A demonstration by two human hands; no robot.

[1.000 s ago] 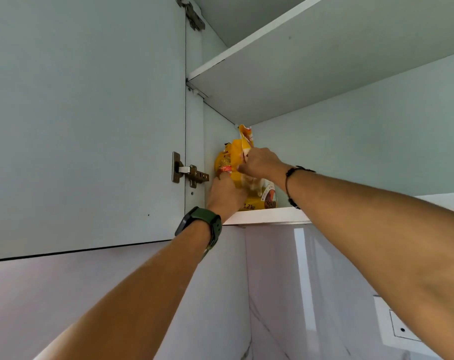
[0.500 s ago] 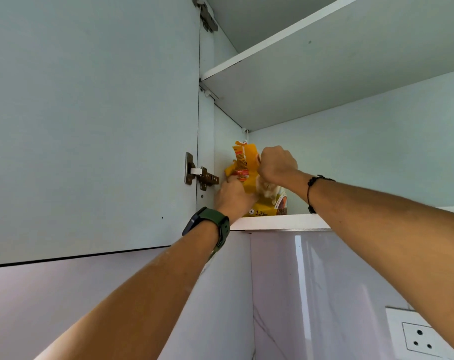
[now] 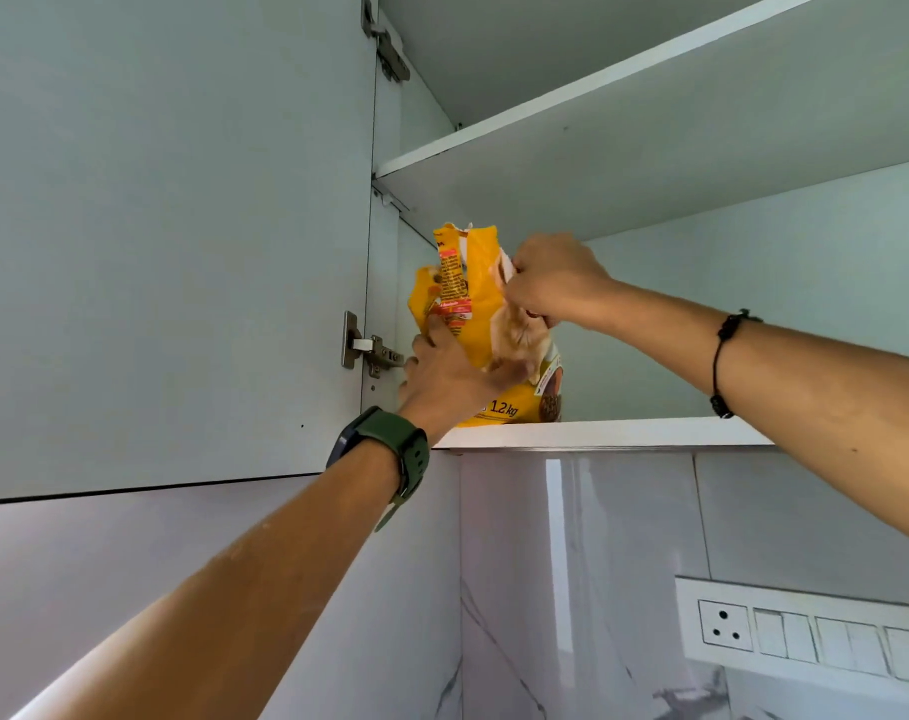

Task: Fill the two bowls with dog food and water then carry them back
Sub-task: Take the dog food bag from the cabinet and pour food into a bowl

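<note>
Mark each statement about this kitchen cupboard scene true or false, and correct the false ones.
1. The yellow dog food bag stands on the cupboard's lower shelf. True.
2. Only one hand touches the bag. False: the left hand holds its lower part and the right hand grips its top.
3. The cupboard door is closed. False: it is swung open.
4. A green watch is on the left wrist. True.
5. The bag reads 5 kg. False: it reads 1.2 kg.

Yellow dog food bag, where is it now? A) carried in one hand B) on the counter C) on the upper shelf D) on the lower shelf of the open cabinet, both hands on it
D: the yellow dog food bag stands on the white lower cabinet shelf, with the left hand low on it and the right hand gripping near its top.
</note>
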